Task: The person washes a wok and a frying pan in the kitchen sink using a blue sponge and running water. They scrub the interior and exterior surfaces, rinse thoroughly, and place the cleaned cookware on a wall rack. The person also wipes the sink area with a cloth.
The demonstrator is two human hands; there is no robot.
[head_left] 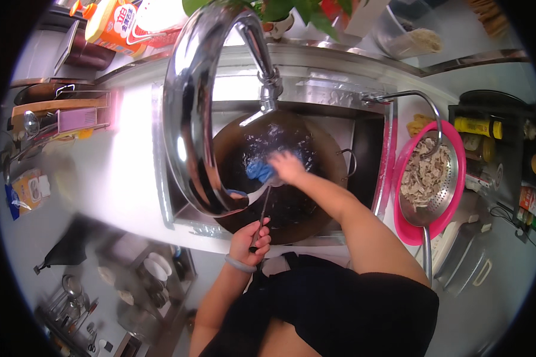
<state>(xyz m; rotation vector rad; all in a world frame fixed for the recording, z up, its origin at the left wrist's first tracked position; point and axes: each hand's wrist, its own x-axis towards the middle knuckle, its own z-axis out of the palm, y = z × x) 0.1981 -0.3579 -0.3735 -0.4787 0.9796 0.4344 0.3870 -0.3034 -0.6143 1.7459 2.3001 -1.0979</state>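
A large dark wok [328, 196] with a metal loop handle sits in the stainless steel sink [370, 147]. Its bowl holds rippling water, and a stream runs down from the chrome tap [185, 111]. My left hand [251, 241], with a grey band at the wrist, grips the thin metal handle [264, 207] of a long utensil. The utensil's head is mostly hidden under my right hand [288, 168]. That hand is blurred and presses on a crumpled blue cloth [259, 171] over the wok; blue shows on both sides of it.
Right of the sink, a pink basin [458, 178] carries a perforated metal strainer [444, 196] of pale sliced food [422, 176]. A thin curved tap [429, 105] reaches over it. An orange-labelled bottle [116, 26] and a leafy plant [286, 9] stand behind. A rack [82, 111] holds boards at left.
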